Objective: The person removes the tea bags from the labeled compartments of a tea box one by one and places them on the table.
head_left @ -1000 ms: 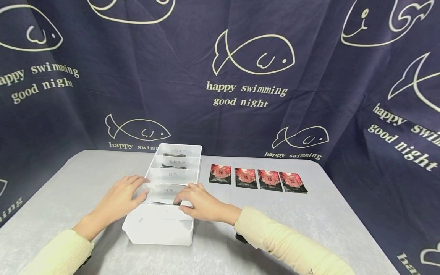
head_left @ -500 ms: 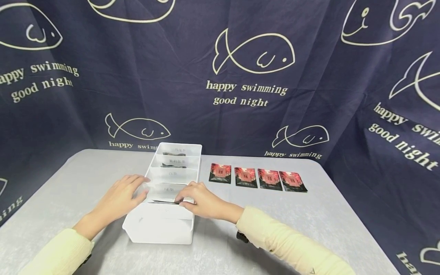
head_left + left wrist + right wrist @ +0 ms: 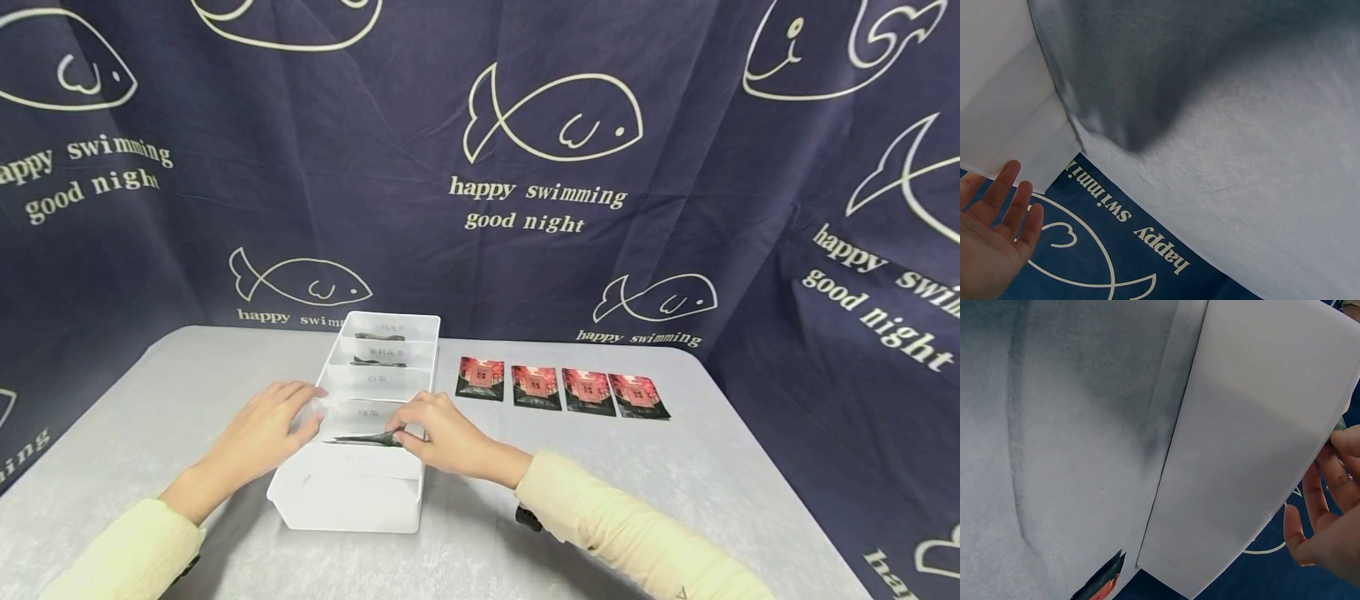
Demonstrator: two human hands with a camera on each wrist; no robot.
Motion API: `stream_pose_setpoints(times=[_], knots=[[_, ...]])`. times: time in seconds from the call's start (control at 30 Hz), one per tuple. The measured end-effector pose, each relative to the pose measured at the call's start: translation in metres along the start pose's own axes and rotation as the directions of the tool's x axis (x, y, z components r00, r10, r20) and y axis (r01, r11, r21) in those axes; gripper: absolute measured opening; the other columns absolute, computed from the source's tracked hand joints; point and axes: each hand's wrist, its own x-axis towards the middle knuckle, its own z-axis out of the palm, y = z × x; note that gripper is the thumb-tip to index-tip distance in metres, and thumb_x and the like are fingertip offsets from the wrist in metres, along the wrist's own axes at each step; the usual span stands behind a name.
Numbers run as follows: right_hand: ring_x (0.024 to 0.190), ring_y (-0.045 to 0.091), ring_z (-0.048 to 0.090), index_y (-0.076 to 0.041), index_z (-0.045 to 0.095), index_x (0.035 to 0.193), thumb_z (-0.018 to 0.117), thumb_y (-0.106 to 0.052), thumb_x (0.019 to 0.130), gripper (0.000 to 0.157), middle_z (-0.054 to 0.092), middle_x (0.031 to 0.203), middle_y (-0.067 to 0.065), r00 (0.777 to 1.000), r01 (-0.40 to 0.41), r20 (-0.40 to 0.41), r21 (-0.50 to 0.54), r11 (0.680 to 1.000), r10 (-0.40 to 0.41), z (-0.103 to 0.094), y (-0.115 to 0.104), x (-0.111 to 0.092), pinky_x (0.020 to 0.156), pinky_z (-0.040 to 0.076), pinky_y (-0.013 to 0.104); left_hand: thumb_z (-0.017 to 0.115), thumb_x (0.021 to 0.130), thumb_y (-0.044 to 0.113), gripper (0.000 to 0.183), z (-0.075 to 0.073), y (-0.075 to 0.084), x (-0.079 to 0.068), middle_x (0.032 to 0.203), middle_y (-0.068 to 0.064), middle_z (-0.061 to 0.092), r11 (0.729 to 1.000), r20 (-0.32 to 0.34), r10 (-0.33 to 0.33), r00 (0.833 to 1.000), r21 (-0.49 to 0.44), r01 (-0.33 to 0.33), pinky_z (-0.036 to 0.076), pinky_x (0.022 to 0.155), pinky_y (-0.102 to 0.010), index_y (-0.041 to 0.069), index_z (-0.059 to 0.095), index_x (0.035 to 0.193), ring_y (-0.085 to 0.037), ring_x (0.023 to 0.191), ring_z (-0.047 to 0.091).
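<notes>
A long white divided box (image 3: pixel 352 504) stands on the table, with Chinese tea labels on its dividers. My right hand (image 3: pixel 442 433) reaches over the box's right rim and pinches the right end of a dark tea packet (image 3: pixel 367 438) between thumb and fingers. That packet sits in the compartment second from the front, its lower part hidden by the divider. At the box's left rim rests my left hand (image 3: pixel 273 429). Its fingers look relaxed in the left wrist view, beside the white wall (image 3: pixel 1016 119). Dark packets (image 3: pixel 378 362) show in the two rear compartments.
Several red and black packets (image 3: pixel 482 379) lie in a row on the grey table (image 3: pixel 600 500), right of the box. A dark blue cloth (image 3: pixel 420 167) with fish drawings hangs behind the table and along its sides.
My right hand has shifted slightly up, and more of the dark packet's right end now shows in its pinch. The left hand and the row of red packets have not moved.
</notes>
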Motion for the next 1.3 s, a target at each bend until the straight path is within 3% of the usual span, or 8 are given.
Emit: stream_pose_setpoints(times=[0.27, 0.47, 0.67, 0.83, 0.97, 1.1, 1.2, 1.3], knots=[[0.087, 0.011, 0.057, -0.012, 0.068, 0.093, 0.059, -0.009, 0.083, 0.014, 0.07, 0.09, -0.003, 0.983, -0.049, -0.177, 0.047, 0.998, 0.057, 0.001, 0.002, 0.002, 0.083, 0.041, 0.029, 0.056, 0.086, 0.025, 0.032, 0.0, 0.0, 0.0, 0.112, -0.011, 0.062, 1.0, 0.003, -0.004, 1.0, -0.002, 0.004, 0.042, 0.09, -0.051, 0.007, 0.06, 0.112, -0.033, 0.107, 0.053], [0.09, 0.015, 0.057, -0.01, 0.068, 0.091, 0.059, -0.008, 0.082, 0.013, 0.07, 0.092, 0.0, 0.952, -0.093, -0.281, 0.125, 0.988, 0.125, -0.002, 0.001, 0.005, 0.086, 0.041, 0.034, 0.055, 0.086, 0.025, 0.032, 0.0, 0.001, 0.0, 0.113, -0.011, 0.062, 1.0, 0.008, -0.01, 1.0, -0.005, 0.01, 0.041, 0.091, -0.051, 0.007, 0.06, 0.112, -0.033, 0.108, 0.053], [0.083, 0.014, 0.057, -0.009, 0.069, 0.092, 0.059, -0.008, 0.082, 0.014, 0.07, 0.089, 0.001, 0.91, -0.091, -0.386, 0.165, 0.982, 0.149, -0.009, 0.001, 0.008, 0.078, 0.044, 0.026, 0.056, 0.086, 0.025, 0.032, 0.0, 0.001, 0.0, 0.113, -0.011, 0.062, 1.0, 0.008, -0.01, 1.0, -0.003, 0.01, 0.042, 0.09, -0.051, 0.007, 0.06, 0.112, -0.033, 0.108, 0.053], [0.081, 0.014, 0.056, -0.009, 0.069, 0.091, 0.059, -0.008, 0.082, 0.013, 0.07, 0.086, 0.001, 0.88, -0.123, -0.427, 0.215, 0.969, 0.206, -0.019, 0.0, 0.011, 0.075, 0.044, 0.025, 0.056, 0.086, 0.025, 0.032, 0.0, 0.001, 0.0, 0.112, -0.011, 0.062, 1.0, 0.0, -0.005, 1.0, 0.0, 0.005, 0.042, 0.09, -0.051, 0.007, 0.06, 0.112, -0.033, 0.107, 0.053], [0.084, 0.015, 0.059, -0.01, 0.069, 0.091, 0.059, -0.008, 0.081, 0.014, 0.07, 0.084, 0.0, 0.859, -0.153, -0.449, 0.237, 0.96, 0.247, -0.029, 0.002, 0.011, 0.086, 0.045, 0.032, 0.055, 0.086, 0.025, 0.032, 0.0, 0.001, 0.0, 0.113, -0.012, 0.062, 1.0, 0.004, -0.008, 1.0, -0.002, 0.008, 0.042, 0.09, -0.052, 0.006, 0.06, 0.112, -0.034, 0.107, 0.053], [0.07, 0.017, 0.053, -0.011, 0.069, 0.091, 0.059, -0.008, 0.082, 0.013, 0.069, 0.083, 0.0, 0.832, -0.18, -0.473, 0.26, 0.949, 0.288, -0.039, 0.006, 0.008, 0.069, 0.047, 0.029, 0.055, 0.086, 0.025, 0.032, 0.0, 0.001, 0.0, 0.113, -0.012, 0.062, 1.0, 0.006, -0.008, 1.0, -0.001, 0.008, 0.042, 0.09, -0.052, 0.007, 0.06, 0.112, -0.034, 0.107, 0.053], [0.069, 0.018, 0.05, -0.011, 0.069, 0.091, 0.06, -0.008, 0.082, 0.013, 0.067, 0.081, 0.001, 0.808, -0.197, -0.49, 0.296, 0.935, 0.326, -0.047, 0.011, 0.004, 0.06, 0.043, 0.025, 0.055, 0.087, 0.026, 0.033, 0.0, 0.001, -0.001, 0.113, -0.012, 0.062, 1.0, 0.005, -0.008, 1.0, -0.001, 0.008, 0.042, 0.09, -0.051, 0.007, 0.06, 0.112, -0.034, 0.108, 0.053], [0.076, 0.021, 0.054, -0.01, 0.069, 0.091, 0.06, -0.007, 0.082, 0.013, 0.065, 0.079, 0.004, 0.785, -0.2, -0.51, 0.329, 0.923, 0.351, -0.053, 0.018, -0.001, 0.072, 0.047, 0.032, 0.055, 0.087, 0.026, 0.033, 0.0, 0.001, -0.001, 0.113, -0.012, 0.062, 1.0, 0.006, -0.01, 1.0, -0.005, 0.01, 0.041, 0.091, -0.051, 0.007, 0.06, 0.113, -0.034, 0.108, 0.053]])
